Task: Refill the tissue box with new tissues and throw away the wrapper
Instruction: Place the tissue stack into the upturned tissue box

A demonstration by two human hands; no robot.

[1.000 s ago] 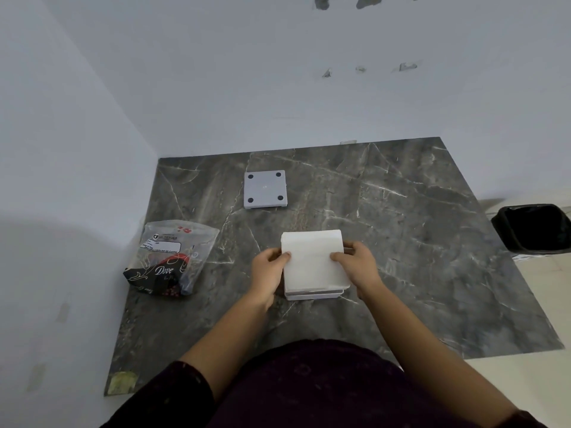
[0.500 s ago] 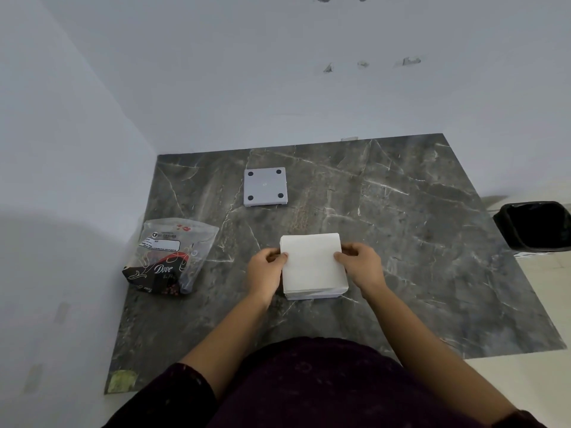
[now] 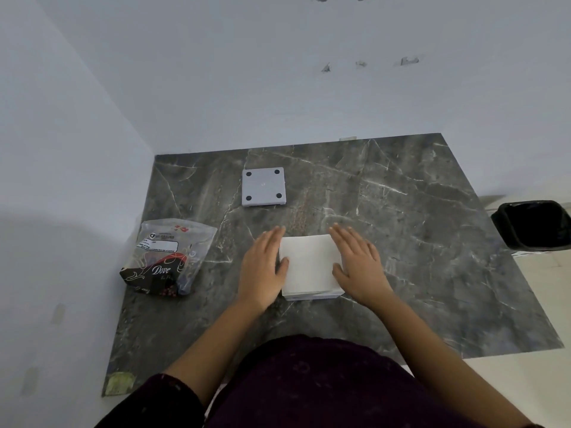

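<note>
A white stack of tissues [image 3: 310, 263] sits in the open tissue box [image 3: 315, 295], whose pale rim shows along the near edge. My left hand [image 3: 263, 266] lies flat against the stack's left side, fingers stretched out. My right hand [image 3: 358, 263] lies flat against its right side, thumb touching the stack. Neither hand grips anything. The box's grey square lid [image 3: 263, 186], with four dark feet facing up, lies farther back. The emptied plastic tissue wrapper [image 3: 165, 257], clear with a dark printed band, lies to the left.
All of this rests on a dark marbled tabletop [image 3: 417, 242] set into a corner of pale walls. A black bin [image 3: 533, 224] stands on the floor past the table's right edge.
My fingers were pinching the stack's sides; now both hands have opened flat beside it, and the stack sits lower in the box.
</note>
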